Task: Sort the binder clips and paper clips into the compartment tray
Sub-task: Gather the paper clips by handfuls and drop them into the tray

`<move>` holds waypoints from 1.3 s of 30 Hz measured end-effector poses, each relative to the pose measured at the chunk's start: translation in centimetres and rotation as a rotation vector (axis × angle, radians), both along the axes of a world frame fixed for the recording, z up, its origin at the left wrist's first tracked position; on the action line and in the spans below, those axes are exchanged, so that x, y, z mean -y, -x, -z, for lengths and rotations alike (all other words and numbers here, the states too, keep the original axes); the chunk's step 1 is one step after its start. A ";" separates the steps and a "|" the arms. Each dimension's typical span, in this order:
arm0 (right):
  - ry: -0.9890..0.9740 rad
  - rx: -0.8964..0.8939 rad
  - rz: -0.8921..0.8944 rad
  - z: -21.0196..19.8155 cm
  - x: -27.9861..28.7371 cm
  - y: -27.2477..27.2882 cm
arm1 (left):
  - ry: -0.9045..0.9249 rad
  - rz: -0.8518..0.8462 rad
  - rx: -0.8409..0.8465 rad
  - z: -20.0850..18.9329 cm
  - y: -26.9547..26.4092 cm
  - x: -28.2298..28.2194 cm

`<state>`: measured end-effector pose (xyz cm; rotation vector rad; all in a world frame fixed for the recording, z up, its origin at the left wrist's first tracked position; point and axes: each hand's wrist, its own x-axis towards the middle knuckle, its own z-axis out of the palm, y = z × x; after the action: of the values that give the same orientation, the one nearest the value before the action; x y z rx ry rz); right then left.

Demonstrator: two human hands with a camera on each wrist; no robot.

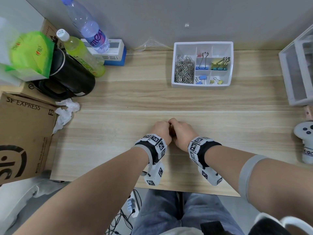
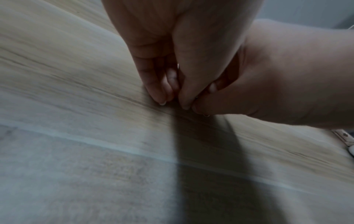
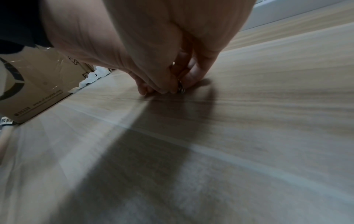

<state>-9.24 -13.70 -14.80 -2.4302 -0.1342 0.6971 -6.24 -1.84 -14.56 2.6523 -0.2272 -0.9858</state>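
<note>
Both my hands meet at the middle of the wooden table [image 1: 118,133], fingers curled down with their tips on the wood. Small silver paper clips [image 3: 181,89] glint between the thumb of my left hand [image 1: 161,131] and the fingers of my right hand [image 1: 182,131], which pinch them together; another glint of metal [image 2: 205,115] shows under the right fingers. How many clips there are is hidden. The white compartment tray [image 1: 202,42] stands at the far right, holding a pile of paper clips [image 1: 184,69], large blue [image 1: 202,62] and yellow [image 1: 220,64] binder clips, and small ones in front.
A cardboard box [image 1: 25,136], crumpled tissue [image 1: 66,112], a black kettle [image 1: 71,78] and bottles [image 1: 79,51] crowd the left side. White plastic drawers [image 1: 298,68] and a game controller [image 1: 304,138] sit at the right edge. The table's front edge lies just behind my wrists.
</note>
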 end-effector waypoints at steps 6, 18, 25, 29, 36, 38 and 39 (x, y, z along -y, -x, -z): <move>-0.111 -0.032 0.152 0.2 1.2 -0.9 | 0.023 -0.031 -0.023 -0.2 -0.5 -0.1; -0.144 0.072 0.342 -2.6 5.0 -5.9 | 0.035 -0.032 -0.009 -3.6 -5.7 0.9; -0.112 0.160 0.384 -4.2 6.0 -12.3 | 0.053 -0.010 0.062 -5.3 -10.4 2.6; -0.092 0.190 0.401 -4.3 6.5 -15.7 | 0.058 -0.007 0.103 -5.3 -12.9 3.3; -0.059 0.206 0.359 -3.5 6.9 -18.9 | 0.105 -0.043 0.157 -4.6 -15.3 4.2; -0.052 0.206 0.317 -3.2 6.8 -19.1 | 0.127 -0.056 0.187 -4.4 -15.7 4.5; -0.046 0.203 0.296 -3.0 6.8 -19.2 | 0.134 -0.067 0.195 -4.2 -15.8 4.6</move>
<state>9.92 -20.52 -11.81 -2.4031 0.1260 0.3118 9.57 -6.47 -10.35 2.6138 -0.2362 -0.6673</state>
